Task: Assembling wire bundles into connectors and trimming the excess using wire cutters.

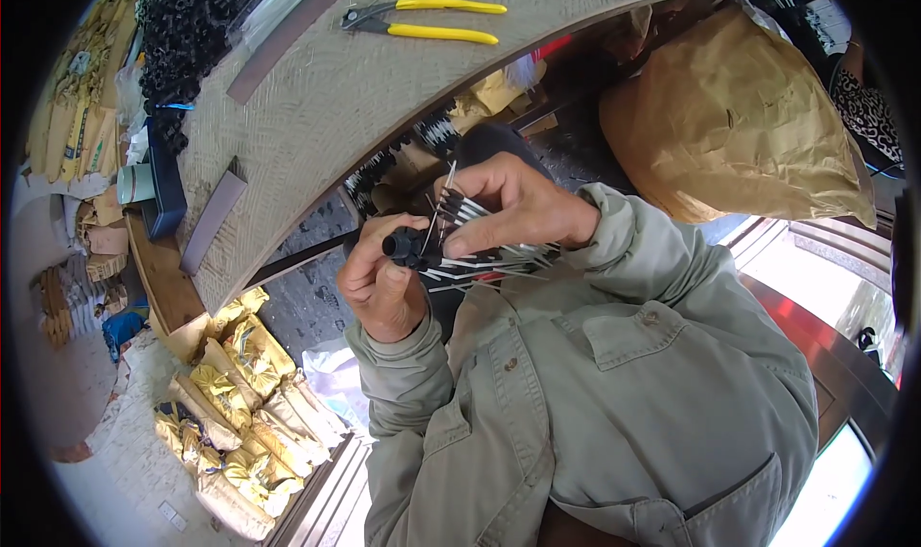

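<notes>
My left hand (376, 283) is closed round a black plastic hub (403, 248) with a round hollow end, held in front of my chest. Thin ribs (523, 255), pale with black ends, spread out from the hub toward the right, much like part of an umbrella frame. The fingers of my right hand (513, 206) pinch several of these ribs close to the hub. A thin wire (434, 223) stands up between the two hands. How the ribs meet the hub is hidden by my fingers.
Nippers with yellow handles (446, 35) lie on the curved worktable (326, 96). Beyond, at the left, is a heap of small black parts (197, 29). Two flat dark strips (213, 219) rest there too. Wrapped bundles (245, 403) fill the lower left; a large brown paper package (739, 115) stands right.
</notes>
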A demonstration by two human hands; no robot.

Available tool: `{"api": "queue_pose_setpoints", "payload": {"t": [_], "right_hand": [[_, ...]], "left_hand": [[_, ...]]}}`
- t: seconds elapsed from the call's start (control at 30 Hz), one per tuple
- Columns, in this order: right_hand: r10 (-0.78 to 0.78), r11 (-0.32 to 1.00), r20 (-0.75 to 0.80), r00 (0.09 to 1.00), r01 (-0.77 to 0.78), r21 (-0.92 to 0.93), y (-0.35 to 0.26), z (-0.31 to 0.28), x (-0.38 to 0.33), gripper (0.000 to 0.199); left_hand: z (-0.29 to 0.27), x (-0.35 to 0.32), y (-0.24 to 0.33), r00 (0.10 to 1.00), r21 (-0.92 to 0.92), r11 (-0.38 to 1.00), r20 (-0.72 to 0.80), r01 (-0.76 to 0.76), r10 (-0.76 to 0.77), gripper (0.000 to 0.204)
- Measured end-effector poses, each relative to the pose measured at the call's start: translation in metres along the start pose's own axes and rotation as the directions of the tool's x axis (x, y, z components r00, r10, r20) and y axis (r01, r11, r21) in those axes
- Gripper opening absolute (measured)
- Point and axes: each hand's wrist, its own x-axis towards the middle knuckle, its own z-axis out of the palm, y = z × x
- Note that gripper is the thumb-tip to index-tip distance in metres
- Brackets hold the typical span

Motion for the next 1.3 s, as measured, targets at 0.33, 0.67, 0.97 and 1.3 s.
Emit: {"api": "queue_pose_setpoints", "payload": {"t": [0.33,0.67,0.97,1.3], "right_hand": [[0.04,0.977,0.068,0.997,-0.053,0.206,-0.002,-0.002,0.0,0.02],[-0.023,0.999,0.07,0.997,0.02,0.045,-0.004,0.004,-0.009,0.031],[-0.002,0.999,0.215,0.977,-0.009,0.047,0.0,-0.003,-0.007,0.032],[0.151,0.979,0.275,0.95,-0.183,0.092,-0.025,-0.005,-0.008,0.025]], "left_hand": [[-0.006,0.019,0.005,0.956,-0.008,0.995,0.28,0.096,-0.09,0.036],[-0.007,0.014,0.009,0.924,-0.078,0.986,0.368,0.145,-0.106,0.034],[-0.008,0.019,0.008,0.901,-0.041,0.999,0.434,0.024,-0.004,0.036],[-0.009,0.037,0.012,0.806,0.066,0.975,0.576,-0.212,0.136,0.039]]}}
